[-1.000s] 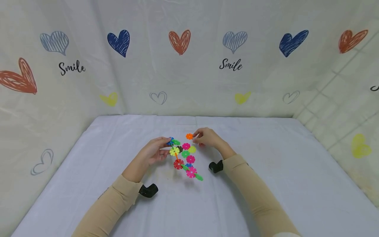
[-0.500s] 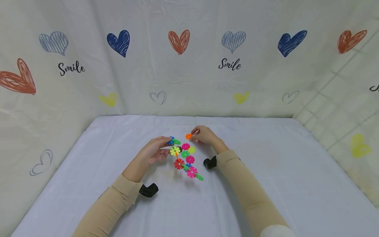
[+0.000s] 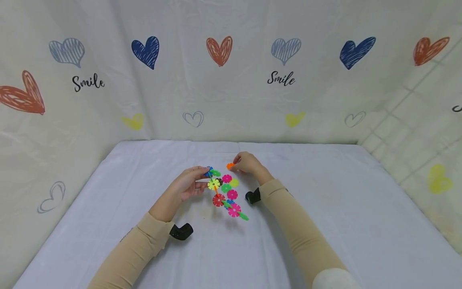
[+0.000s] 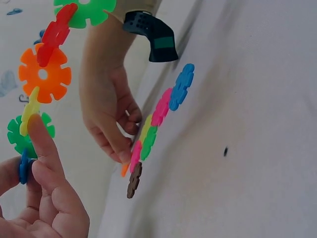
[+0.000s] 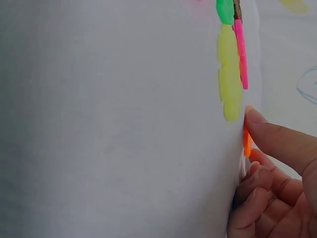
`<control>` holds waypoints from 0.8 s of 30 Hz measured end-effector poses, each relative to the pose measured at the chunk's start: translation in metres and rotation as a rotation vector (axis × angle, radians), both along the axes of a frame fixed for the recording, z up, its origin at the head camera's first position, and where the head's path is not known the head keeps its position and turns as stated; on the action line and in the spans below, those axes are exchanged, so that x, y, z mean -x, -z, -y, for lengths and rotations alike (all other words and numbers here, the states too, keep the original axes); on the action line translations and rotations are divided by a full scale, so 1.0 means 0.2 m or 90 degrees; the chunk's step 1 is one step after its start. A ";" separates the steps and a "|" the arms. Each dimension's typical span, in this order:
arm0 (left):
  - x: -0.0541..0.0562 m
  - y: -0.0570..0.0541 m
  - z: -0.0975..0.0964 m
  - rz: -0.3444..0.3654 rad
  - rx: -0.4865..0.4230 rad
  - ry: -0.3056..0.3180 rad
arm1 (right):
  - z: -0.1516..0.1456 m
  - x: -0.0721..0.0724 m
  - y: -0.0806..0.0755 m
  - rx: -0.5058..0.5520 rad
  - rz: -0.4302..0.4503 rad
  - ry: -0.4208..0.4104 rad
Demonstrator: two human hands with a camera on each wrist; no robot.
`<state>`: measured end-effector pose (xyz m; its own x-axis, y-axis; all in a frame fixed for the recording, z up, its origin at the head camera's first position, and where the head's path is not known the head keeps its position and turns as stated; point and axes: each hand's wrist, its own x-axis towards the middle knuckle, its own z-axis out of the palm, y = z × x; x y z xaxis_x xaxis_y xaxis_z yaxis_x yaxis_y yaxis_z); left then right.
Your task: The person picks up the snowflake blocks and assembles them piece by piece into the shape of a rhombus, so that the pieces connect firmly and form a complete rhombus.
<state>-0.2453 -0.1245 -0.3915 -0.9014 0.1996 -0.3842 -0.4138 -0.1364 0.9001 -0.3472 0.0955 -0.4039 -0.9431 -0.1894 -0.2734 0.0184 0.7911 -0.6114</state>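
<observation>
My left hand (image 3: 187,184) pinches the blue end disc (image 4: 23,167) of a chain of notched plastic flower discs, held up off the table. In the left wrist view the chain climbs through green, a yellow disc (image 4: 29,111), an orange disc (image 4: 52,74) and a red disc (image 4: 57,33). Its far end in the head view has a pink disc (image 3: 234,210) and a green disc (image 3: 244,216). My right hand (image 3: 248,163) pinches a loose orange disc (image 5: 247,131) at the table, thumb and forefinger on its edges.
Loose discs lie on the white-covered table (image 3: 325,208) between the hands: pink (image 3: 226,178), yellow (image 3: 234,182), green (image 3: 225,188), another pink (image 3: 232,194), brown (image 4: 134,181) and blue (image 4: 182,87). A curtain (image 3: 245,96) printed with hearts hangs behind.
My right hand has moved slightly left and away from me, and its fingers have closed on the loose orange disc. My left hand and the chain have stayed nearly still.
</observation>
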 end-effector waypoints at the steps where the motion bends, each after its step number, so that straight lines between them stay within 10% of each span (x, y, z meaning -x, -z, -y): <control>1: 0.00 0.00 0.00 -0.002 0.000 0.001 | 0.00 0.00 0.00 0.005 0.000 0.000; 24: 0.03 0.00 -0.02 -0.008 0.003 -0.005 | -0.17 -0.04 -0.04 0.200 -0.032 0.015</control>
